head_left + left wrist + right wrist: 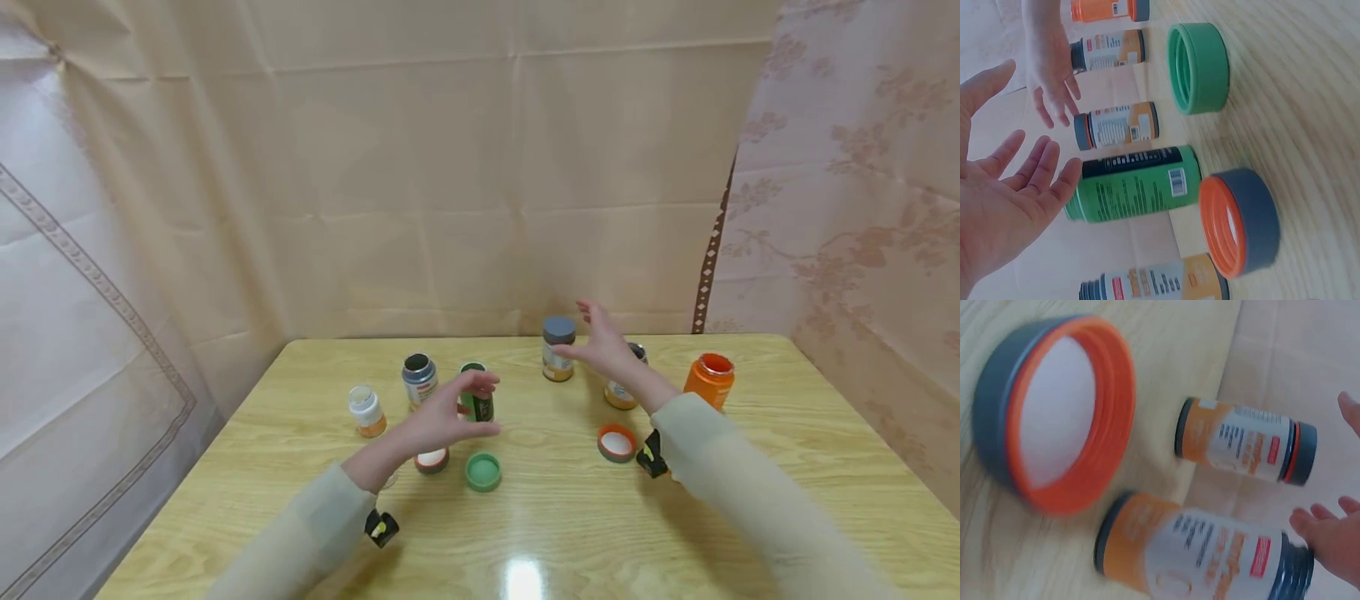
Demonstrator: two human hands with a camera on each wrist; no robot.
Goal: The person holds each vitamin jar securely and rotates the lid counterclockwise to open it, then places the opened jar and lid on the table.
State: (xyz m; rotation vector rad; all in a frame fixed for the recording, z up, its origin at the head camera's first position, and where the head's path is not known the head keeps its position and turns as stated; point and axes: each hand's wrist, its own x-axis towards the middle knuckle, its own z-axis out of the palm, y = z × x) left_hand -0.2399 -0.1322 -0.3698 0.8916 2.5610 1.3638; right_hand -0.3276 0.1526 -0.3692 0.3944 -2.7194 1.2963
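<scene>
My left hand (450, 412) hovers with thumb and fingers spread in front of a green bottle (1138, 187), holding nothing. That bottle stands without its lid, and a green lid (483, 472) lies inner side up on the table before it. Over by the back edge, my right hand (606, 348) is raised with fingers apart, beside a grey-capped jar (558, 354) with a white and orange label. In the right wrist view this capped jar (1247, 440) stands apart from the fingers. A similar uncapped jar (1204, 550) is partly behind my right wrist in the head view.
An orange jar (709, 383) without a lid stands at the right. To the left are a small white jar (366, 408) and a dark-necked open jar (420, 379). Grey lids with orange linings lie at left (431, 461) and right (617, 443). A cloth curtain (450, 167) hangs behind the table.
</scene>
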